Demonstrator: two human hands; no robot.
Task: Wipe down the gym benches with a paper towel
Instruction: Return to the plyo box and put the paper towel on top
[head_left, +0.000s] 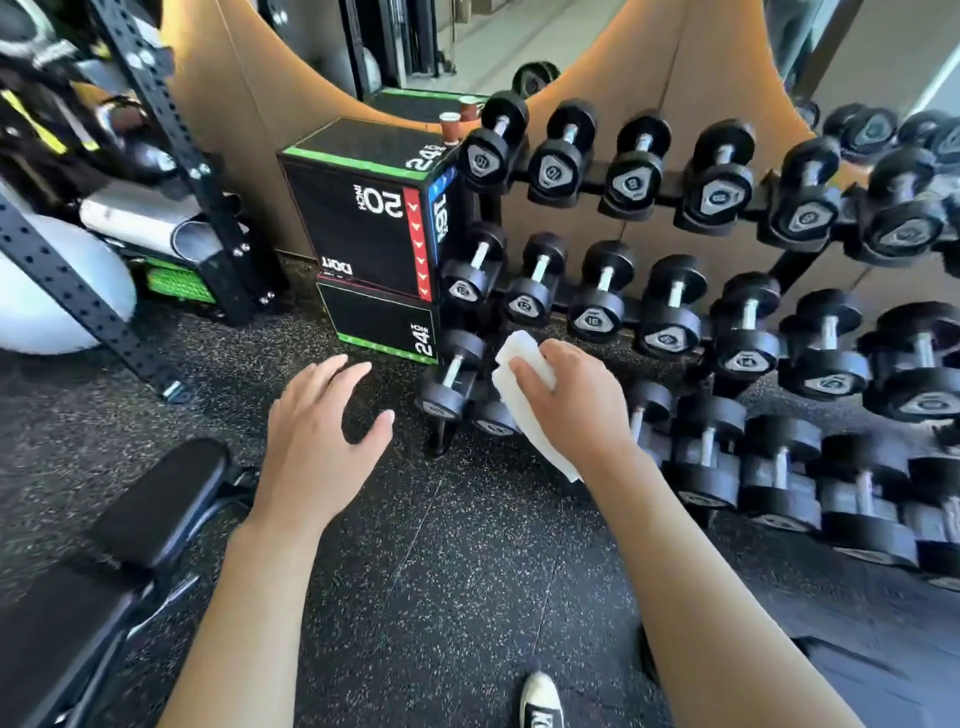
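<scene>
While right hand (571, 395) grips paper towel (511, 395), left hand (317, 431) spread, bench (130, 530) lower left

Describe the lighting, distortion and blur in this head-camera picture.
Head view: daylight from the upper right puts glare on the wall mirror; wide-angle distortion bends the dumbbell rack and tan wall panels; the right hand with the paper towel is sharp; the edges look softer.

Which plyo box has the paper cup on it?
The upper plyo box, marked 20 INCH: a paper cup stands at its top's back right corner. The lower plyo box only carries it.
</scene>
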